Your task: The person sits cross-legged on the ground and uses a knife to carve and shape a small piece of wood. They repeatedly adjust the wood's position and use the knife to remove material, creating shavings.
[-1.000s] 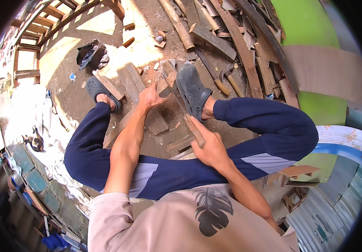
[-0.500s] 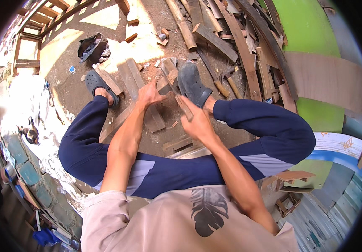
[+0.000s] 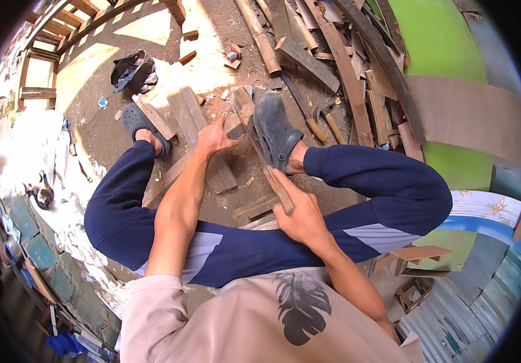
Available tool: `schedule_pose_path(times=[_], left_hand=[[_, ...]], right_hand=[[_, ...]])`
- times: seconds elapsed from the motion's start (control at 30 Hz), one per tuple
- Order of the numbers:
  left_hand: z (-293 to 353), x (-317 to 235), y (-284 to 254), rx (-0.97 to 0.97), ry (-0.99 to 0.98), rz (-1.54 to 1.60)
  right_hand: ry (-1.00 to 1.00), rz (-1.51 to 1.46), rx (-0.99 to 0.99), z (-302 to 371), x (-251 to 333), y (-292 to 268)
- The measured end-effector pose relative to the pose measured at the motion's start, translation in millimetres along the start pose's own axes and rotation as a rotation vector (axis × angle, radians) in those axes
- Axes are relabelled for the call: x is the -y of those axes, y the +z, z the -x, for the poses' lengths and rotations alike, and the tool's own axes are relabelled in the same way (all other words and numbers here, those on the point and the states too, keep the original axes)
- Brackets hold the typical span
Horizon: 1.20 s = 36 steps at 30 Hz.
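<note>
My left hand (image 3: 214,139) is closed on a narrow wooden plank (image 3: 170,175), pressing it down over two boards (image 3: 223,174) lying on the ground. My right hand (image 3: 301,213) grips the wooden handle of a handsaw (image 3: 279,189). Seen nearly edge-on, its thin blade slants up and left, crossing the plank's far end just right of my left hand; the teeth do not show. My right foot, in a dark grey clog (image 3: 275,130), rests close beside the blade. Part of the plank is hidden under my left forearm.
Beyond my right foot lie a long blade with a wooden handle (image 3: 316,129) and a hammer (image 3: 335,126). Scrap wood (image 3: 357,72) is heaped at the far right. A dark bag (image 3: 132,71) sits far left, and a short slatted wood piece (image 3: 254,209) lies between my legs.
My right hand has drawn the handsaw back toward my body, down and to the right. My left hand stays in place on the plank.
</note>
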<state>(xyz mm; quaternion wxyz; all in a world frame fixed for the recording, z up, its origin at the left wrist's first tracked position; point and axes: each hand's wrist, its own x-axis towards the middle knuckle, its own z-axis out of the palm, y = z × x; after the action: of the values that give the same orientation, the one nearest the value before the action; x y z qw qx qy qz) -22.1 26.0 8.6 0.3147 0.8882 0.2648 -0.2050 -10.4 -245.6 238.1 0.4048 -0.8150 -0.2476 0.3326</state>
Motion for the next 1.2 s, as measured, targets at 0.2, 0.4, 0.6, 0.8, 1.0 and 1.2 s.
schedule_pose_path(times=[0.2, 0.4, 0.6, 0.8, 1.0, 1.2], left_hand=[[0.5, -9.8, 9.4, 0.006, 0.040, 0.012], [3.9, -4.0, 4.1, 0.036, -0.012, 0.004], [3.7, -9.3, 4.1, 0.030, 0.008, -0.003], [2.4, -6.9, -1.6, 0.048, -0.016, 0.008], [4.5, 1.1, 4.9, 0.008, 0.006, 0.006], [-0.7, -10.9, 12.3, -0.014, 0.036, 0.014]], right_hand=[[0.153, 0.015, 0.031, -91.5, -17.8, 18.1], [-0.072, 0.038, -0.032, -4.2, 1.5, 0.7], [0.178, 0.058, 0.079, -60.6, 8.1, 14.7], [0.116, 0.050, 0.095, -52.0, 15.3, -3.0], [-0.085, -0.007, -0.022, 0.0, 4.5, -5.9], [0.101, 0.098, 0.007, -101.7, -24.5, 29.5]])
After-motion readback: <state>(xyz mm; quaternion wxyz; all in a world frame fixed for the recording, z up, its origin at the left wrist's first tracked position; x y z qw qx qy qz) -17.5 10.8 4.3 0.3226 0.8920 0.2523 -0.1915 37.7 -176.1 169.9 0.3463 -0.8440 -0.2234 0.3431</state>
